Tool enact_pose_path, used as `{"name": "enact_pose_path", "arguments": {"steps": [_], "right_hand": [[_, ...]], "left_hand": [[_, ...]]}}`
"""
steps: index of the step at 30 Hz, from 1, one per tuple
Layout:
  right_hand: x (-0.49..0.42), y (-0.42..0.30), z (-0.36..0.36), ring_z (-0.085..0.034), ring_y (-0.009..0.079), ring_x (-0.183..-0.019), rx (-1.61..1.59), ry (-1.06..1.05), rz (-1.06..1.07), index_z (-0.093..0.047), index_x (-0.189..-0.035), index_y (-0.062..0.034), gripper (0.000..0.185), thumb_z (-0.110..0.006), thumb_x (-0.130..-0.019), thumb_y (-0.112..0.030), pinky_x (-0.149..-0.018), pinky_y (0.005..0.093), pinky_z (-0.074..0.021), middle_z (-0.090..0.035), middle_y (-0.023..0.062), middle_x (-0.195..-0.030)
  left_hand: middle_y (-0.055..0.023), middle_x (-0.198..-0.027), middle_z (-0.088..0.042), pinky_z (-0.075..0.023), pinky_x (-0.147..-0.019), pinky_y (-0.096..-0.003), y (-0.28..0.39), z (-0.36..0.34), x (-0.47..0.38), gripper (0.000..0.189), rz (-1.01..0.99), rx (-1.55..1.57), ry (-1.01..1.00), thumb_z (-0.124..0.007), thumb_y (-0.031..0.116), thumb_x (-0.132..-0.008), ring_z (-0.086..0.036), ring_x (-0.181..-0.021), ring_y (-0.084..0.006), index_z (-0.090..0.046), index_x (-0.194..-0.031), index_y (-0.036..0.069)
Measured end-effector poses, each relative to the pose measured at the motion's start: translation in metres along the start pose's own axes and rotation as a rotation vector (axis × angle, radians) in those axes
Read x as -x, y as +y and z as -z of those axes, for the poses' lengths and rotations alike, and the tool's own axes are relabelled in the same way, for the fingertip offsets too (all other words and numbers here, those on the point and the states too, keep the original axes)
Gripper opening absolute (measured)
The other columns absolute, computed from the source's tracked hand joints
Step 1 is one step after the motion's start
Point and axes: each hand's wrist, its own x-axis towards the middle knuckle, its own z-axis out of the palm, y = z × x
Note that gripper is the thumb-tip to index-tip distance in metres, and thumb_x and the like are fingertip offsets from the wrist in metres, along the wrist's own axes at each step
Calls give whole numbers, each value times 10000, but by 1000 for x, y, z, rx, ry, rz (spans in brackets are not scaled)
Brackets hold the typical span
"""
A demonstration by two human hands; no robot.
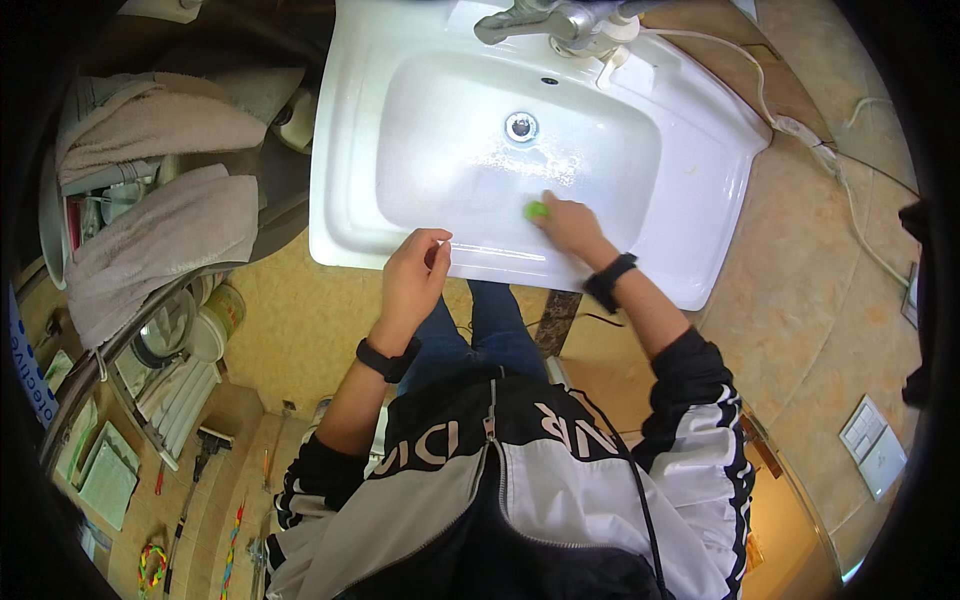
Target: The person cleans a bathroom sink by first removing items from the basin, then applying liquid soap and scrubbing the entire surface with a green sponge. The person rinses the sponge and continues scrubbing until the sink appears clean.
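My right hand grips a small bright green object low in the bowl of a white ceramic washbasin. Motion blurs the green thing, so I cannot tell whether it is a sponge or a brush. At the basin's front rim, my left hand hovers or rests with its fingers curled loosely and nothing visible in them. Wet, shiny streaks and droplets spread below the metal drain. Above the bowl juts a metal mixer tap.
Left of the basin, towels hang over a rack crowded with toiletries. Buckets stand below it. A white cable runs along the tiled wall at right, near a wall switch plate. A squeegee or broom leans at lower left.
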Motion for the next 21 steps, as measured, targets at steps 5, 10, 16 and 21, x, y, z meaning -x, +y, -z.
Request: {"name": "enact_pose_path", "arguments": {"steps": [5, 10, 16, 21], "right_hand": [[35, 65, 25, -712, 406, -841, 140, -150, -93, -567, -1150, -3, 496, -577, -1000, -476, -763, 511, -551, -727, 223, -876], [-31, -87, -24, -678, 469, -834, -282, 119, 317, -542, -1130, -20, 468, -563, -1005, -471, -760, 542, -529, -695, 267, -844], [-15, -11, -4, -706, 394, -939, -28, 98, 109, -548, -1171, -46, 372, -584, -1008, -378, -811, 509, -546, -722, 237, -986], [-65, 68, 20, -692, 373, -956, 160, 169, 56, -507, -1191, -32, 302, -574, -1002, -258, -798, 502, -552, -690, 182, -1028]], "left_hand": [[-109, -840, -661, -494, -648, -322, 9, -13, 1, 137, -18, 31, -88, -641, 95, -979, -614, -707, -193, -670, -1096, 28], [-127, -868, -662, -509, -650, -348, 5, -9, 12, 122, -25, 5, -63, -652, 114, -969, -643, -714, -252, -660, -1071, 45], [-132, -885, -665, -514, -658, -357, -10, 2, 18, 125, 18, -2, -61, -650, 113, -970, -647, -727, -267, -657, -1071, 40], [-139, -869, -664, -519, -652, -354, -21, 9, 26, 123, 61, -7, -41, -651, 102, -967, -652, -708, -268, -668, -1069, 36]]}}
